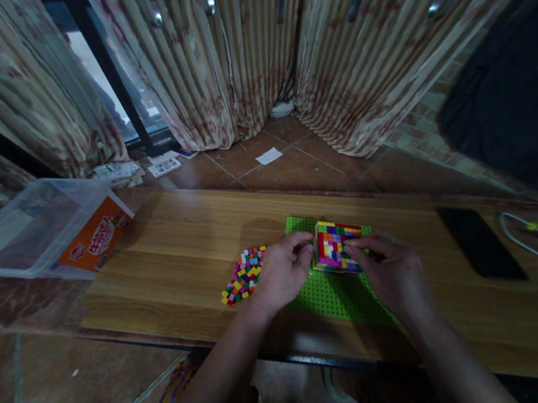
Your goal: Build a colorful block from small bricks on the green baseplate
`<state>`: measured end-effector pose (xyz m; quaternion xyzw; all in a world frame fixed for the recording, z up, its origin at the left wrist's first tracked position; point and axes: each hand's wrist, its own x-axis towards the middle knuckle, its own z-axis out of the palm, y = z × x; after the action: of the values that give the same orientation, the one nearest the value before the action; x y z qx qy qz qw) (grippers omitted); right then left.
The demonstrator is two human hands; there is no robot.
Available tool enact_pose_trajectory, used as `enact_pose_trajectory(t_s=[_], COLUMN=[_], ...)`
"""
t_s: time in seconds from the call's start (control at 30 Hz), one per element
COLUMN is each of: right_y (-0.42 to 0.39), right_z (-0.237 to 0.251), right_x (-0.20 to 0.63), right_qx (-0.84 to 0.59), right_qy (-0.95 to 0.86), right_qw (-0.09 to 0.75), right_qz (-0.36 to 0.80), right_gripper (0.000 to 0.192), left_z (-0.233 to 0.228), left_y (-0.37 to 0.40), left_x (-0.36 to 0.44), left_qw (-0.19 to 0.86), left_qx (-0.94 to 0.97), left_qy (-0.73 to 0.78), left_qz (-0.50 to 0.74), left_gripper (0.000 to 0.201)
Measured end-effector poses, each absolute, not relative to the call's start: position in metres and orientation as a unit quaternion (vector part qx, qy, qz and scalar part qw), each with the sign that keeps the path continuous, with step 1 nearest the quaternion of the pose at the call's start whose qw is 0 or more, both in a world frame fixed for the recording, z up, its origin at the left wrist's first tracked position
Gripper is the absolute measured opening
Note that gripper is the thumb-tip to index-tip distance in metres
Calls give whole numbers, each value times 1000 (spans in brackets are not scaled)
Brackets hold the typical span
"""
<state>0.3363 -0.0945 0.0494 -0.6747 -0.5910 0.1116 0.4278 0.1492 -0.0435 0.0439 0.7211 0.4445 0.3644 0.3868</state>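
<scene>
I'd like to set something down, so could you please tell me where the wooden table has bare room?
A broad bare patch of the wooden table lies between the clear plastic bin and the loose brick pile. Another lies between the black phone and the right hand. The green baseplate is crowded: that hand and the left hand flank its brick build.

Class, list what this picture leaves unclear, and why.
In the head view:
Whether the left hand or right hand pinches anything: too small and dim.
Green baseplate under the brick structure: covered.
Rest of the dark shape: cut by right edge.
Orange label, fine print: blurred.
</scene>
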Motion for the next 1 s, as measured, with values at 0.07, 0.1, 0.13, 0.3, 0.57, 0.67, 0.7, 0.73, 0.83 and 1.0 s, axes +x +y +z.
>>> enact_pose_trajectory(t_s=[0.07,0.1,0.13,0.3,0.57,0.67,0.7,0.73,0.83,1.0], right_y=[-95,-95,-95,-95,-94,-92,-91,-90,-88,-85], right_z=[50,50,50,52,49,49,50,50,51,42], right_x=[336,336,335,333,330,333,335,337,345,345], right_qx=[-672,-671,-669,-655,-649,-659,-668,-679,-719,-747], right_qy=[-598,-604,-610,-637,-592,-554,-533,-509,-450,-443], right_qw=[424,420,415,402,461,490,502,514,518,476], right_qz=[103,96,87,55,126,133,130,125,108,139], right_gripper=[21,21,21,22,20,24,26,28,36,61], left_z=[43,43,42,42,44,45,46,46,47,46], left_y=[-44,-44,-44,-45,-46,-46,-45,-45,-44,-44], left_x=[150,150,150,151,151,150,150,149,148,148], left_qw=[387,388,390,397,405,405,407,410,415,415], left_qx=[722,723,723,725,724,721,719,717,713,715], left_qy=[441,439,435,421,419,426,427,427,427,428], left_qz=[366,367,368,373,369,367,368,369,369,365], left_gripper=[24,24,24,22,24,24,24,24,24,24])
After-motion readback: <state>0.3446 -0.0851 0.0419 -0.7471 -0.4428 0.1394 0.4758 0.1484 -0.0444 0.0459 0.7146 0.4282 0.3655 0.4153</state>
